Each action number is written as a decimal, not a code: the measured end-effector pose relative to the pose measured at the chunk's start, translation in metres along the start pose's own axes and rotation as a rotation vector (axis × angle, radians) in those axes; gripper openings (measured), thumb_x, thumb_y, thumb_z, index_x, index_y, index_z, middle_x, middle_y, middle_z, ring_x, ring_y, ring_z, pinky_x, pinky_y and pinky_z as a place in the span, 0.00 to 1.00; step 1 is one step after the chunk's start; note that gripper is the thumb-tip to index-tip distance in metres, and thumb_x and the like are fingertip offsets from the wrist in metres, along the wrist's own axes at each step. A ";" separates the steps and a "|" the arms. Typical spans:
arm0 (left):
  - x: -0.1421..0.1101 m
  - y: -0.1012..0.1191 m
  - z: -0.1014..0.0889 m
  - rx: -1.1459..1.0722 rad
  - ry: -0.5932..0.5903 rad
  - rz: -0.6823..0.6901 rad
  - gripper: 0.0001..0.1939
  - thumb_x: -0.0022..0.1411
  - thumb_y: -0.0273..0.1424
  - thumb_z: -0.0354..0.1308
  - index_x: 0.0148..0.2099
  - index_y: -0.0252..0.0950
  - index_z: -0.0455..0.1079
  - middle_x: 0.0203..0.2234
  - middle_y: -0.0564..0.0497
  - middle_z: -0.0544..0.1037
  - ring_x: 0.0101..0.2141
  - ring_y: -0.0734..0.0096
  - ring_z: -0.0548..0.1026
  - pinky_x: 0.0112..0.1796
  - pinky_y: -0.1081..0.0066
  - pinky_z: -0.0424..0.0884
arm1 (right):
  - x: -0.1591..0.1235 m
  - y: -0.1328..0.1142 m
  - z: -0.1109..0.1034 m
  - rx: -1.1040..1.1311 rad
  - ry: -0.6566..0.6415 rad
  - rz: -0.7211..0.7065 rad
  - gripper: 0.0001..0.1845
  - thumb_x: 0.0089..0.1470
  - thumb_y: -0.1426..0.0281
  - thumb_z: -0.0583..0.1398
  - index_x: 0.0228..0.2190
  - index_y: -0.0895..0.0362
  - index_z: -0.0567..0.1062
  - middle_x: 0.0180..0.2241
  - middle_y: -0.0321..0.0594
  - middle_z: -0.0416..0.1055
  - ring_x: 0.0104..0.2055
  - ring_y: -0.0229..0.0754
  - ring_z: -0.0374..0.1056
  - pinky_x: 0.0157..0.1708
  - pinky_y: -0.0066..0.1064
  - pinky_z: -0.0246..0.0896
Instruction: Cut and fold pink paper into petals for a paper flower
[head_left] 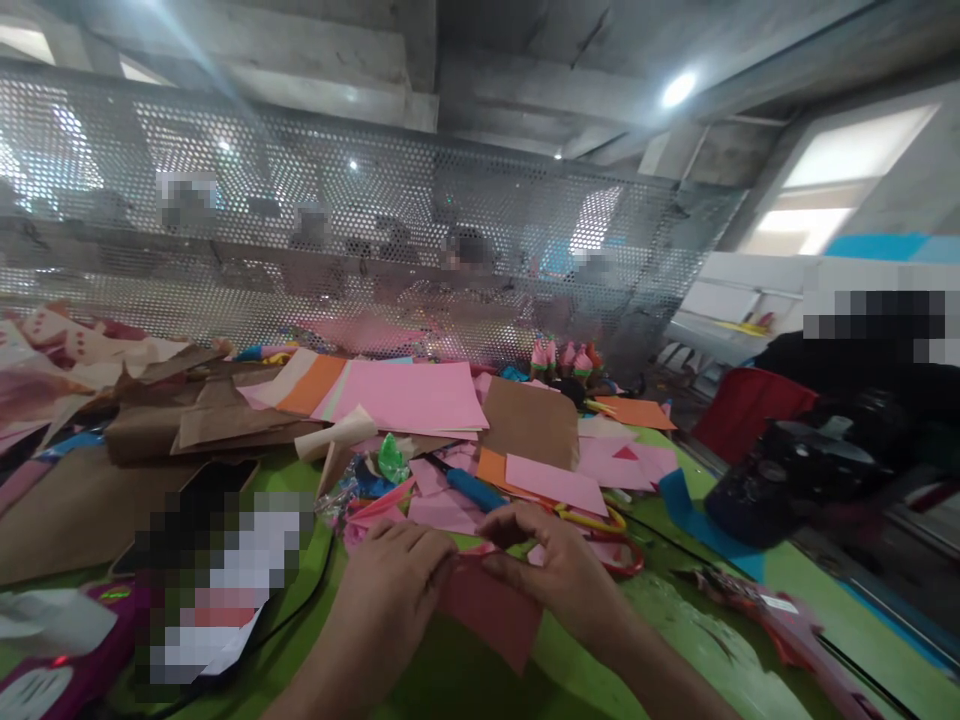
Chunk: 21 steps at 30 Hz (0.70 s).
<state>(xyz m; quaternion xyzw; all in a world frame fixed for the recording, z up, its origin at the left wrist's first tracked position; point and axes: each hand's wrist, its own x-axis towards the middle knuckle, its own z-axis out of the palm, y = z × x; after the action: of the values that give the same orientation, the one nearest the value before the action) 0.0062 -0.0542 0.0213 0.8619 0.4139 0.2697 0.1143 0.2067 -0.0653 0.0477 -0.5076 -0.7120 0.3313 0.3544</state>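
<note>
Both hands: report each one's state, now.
Left hand: closed, holding the pink paper at its upper left.
Right hand: closed, pinching that paper's top edge.

Looks like a craft workshop, probably shared by several people. Shown first by the green counter (pixel 420 690), crowded with sheets (pixel 412 395), brown card (pixel 529 420), small pink cones (pixel 583 364) and, in front, pink paper (pixel 491 610) under handwork. Shown also by the ceiling (pixel 525 60) of bare concrete, with a bright lamp (pixel 679 90); by the perforated screen (pixel 337 180), with unclear shapes (pixel 469 250) behind; and by the red chair (pixel 750 410) at right, beside a person (pixel 787 350) in dark clothes.
</note>
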 end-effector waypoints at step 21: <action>0.000 -0.002 0.003 -0.411 0.021 -0.212 0.11 0.64 0.30 0.49 0.31 0.37 0.69 0.23 0.54 0.72 0.26 0.69 0.68 0.27 0.73 0.58 | 0.003 0.001 0.002 0.227 0.090 0.114 0.13 0.46 0.62 0.67 0.33 0.57 0.76 0.32 0.38 0.75 0.34 0.42 0.69 0.33 0.29 0.61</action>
<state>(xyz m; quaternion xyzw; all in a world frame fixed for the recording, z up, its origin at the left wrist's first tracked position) 0.0066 -0.0530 0.0182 0.7693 0.4399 0.3436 0.3108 0.2049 -0.0624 0.0460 -0.5183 -0.6233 0.4064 0.4216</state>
